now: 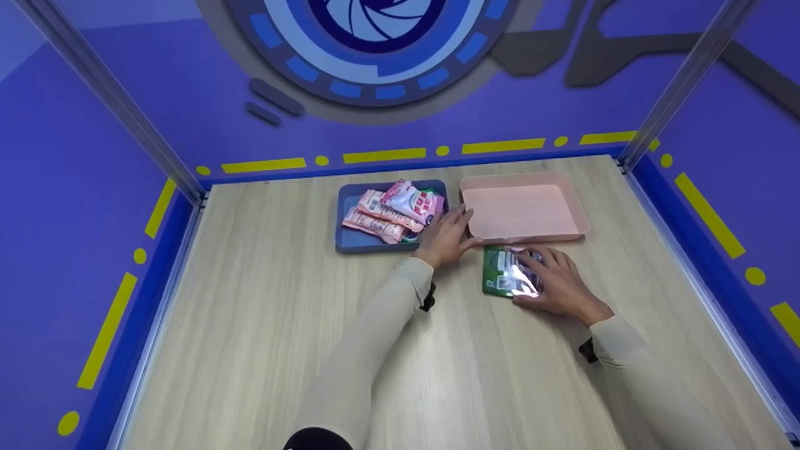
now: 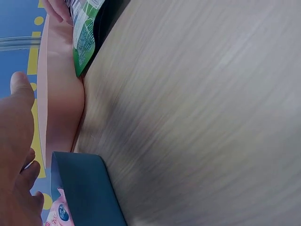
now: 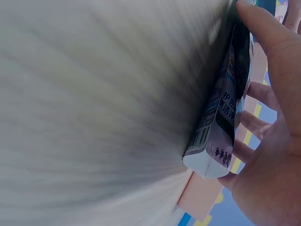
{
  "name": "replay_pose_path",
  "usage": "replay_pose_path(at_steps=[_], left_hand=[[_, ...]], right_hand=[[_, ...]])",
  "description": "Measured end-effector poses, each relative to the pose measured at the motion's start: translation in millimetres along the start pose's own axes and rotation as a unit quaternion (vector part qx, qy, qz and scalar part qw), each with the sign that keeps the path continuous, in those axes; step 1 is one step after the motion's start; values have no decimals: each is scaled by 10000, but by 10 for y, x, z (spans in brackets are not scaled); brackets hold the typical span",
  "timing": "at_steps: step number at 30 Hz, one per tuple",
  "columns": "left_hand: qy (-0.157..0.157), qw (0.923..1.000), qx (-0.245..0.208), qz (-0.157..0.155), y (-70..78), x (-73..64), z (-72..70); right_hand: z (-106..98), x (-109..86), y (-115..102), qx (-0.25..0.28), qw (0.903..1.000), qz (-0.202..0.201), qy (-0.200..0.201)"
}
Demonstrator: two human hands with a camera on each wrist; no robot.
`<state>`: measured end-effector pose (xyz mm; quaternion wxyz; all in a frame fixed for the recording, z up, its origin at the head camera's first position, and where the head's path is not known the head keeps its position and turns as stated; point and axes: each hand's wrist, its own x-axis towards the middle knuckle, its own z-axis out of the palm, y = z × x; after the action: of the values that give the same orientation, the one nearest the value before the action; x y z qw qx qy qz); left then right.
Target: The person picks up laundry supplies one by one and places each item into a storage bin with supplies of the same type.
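A green and purple glossy pouch [image 1: 498, 274] lies just in front of the pink tray. My right hand [image 1: 565, 287] grips its right part, the thumb along the near edge and the fingers over the far side. In the right wrist view the pouch [image 3: 218, 120] shows a lavender print, a barcode and a white folded bottom. My left hand [image 1: 445, 239] holds nothing; its fingers extend loosely over the right rim of the blue-grey tray [image 1: 375, 248], near the pink tray. Whether they touch either tray I cannot tell. Pink and white packets [image 1: 409, 203] are piled inside the blue-grey tray.
The pink tray [image 1: 522, 209] stands right of the blue-grey one with a narrow gap between them. Both are at the back of a wooden table [image 1: 262, 300], close to the purple back wall [image 1: 350, 134]. Side panels enclose the table left and right.
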<state>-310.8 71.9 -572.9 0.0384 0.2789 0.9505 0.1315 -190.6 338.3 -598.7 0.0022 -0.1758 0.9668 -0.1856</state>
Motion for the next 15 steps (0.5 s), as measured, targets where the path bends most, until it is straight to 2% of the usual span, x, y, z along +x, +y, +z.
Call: replay_pose_path(at_steps=[9, 15], left_hand=[[-133, 9999, -7, -64, 23, 44, 64], [-70, 9999, 95, -49, 17, 56, 79]], right_hand=[[-10, -39, 3, -124, 9993, 293, -177], [-3, -67, -24, -222, 9981, 474, -339]])
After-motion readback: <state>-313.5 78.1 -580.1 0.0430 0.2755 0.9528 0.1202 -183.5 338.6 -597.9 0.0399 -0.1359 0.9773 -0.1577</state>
